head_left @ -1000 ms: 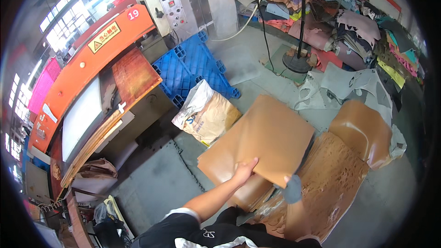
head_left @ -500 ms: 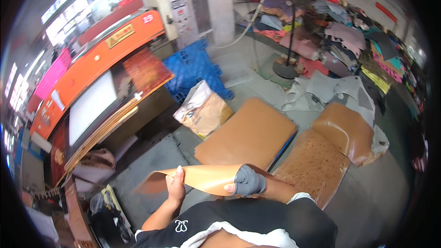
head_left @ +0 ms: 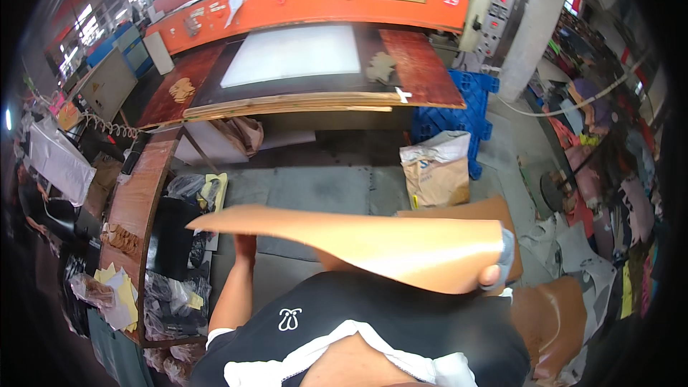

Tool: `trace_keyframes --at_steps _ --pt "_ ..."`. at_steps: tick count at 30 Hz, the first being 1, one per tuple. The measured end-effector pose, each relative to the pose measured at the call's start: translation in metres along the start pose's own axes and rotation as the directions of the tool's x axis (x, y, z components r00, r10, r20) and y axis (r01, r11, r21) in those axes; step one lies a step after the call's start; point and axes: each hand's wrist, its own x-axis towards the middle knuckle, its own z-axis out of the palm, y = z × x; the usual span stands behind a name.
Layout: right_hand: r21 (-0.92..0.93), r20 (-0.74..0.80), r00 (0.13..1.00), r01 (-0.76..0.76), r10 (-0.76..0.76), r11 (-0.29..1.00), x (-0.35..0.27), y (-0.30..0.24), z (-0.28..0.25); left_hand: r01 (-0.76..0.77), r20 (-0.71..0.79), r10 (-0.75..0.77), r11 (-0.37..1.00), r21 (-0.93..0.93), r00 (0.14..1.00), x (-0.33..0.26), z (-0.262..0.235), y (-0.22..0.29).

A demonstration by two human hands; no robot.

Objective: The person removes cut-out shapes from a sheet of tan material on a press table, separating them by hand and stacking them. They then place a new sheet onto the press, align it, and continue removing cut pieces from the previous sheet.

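Observation:
A tan sheet that looks like leather (head_left: 373, 244) stretches in front of my chest, bowed along its length. My right hand (head_left: 506, 254), in a grey glove that leaves the thumb bare, grips its right end with the thumb on top. Toward the other end, my left hand (head_left: 244, 242) holds the sheet up from below; its fingers are hidden behind it. A stack of similar tan sheets (head_left: 505, 208) lies on the floor to the right, partly covered by the held sheet.
Ahead stands an orange press (head_left: 308, 11) with a white board (head_left: 294, 57) on its dark red table (head_left: 430, 72). A paper sack (head_left: 436, 175) and blue plastic pallet (head_left: 448, 118) stand at its right. To my left is a narrow wooden bench (head_left: 136, 201). Scraps (head_left: 584, 172) pile up at right.
I have turned left from the floor stack to face the press. The tan sheet has come along, now spread wider, and my left hand has gone beneath it.

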Motion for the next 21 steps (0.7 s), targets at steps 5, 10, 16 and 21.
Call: trace_keyframes --at_steps 5,10,16,21 --pt "0.184 -0.024 0.991 0.130 -0.128 0.974 0.076 0.059 0.020 0.016 -0.070 -0.003 0.982 0.188 0.998 0.054 -0.102 0.025" --pt "0.234 -0.060 0.967 0.254 -0.247 0.938 0.162 0.082 0.016 -0.174 -0.299 0.386 0.818 0.549 0.873 0.123 -0.063 0.082" --pt "-0.148 -0.004 0.907 0.416 -0.421 0.897 0.269 0.099 -0.060 -0.357 -0.282 0.523 0.805 0.473 0.804 0.230 -0.010 0.160" --pt "-0.007 0.008 0.899 0.438 -0.438 0.899 0.447 0.155 -0.171 -0.577 0.034 0.665 0.621 0.530 0.746 0.396 0.025 0.243"
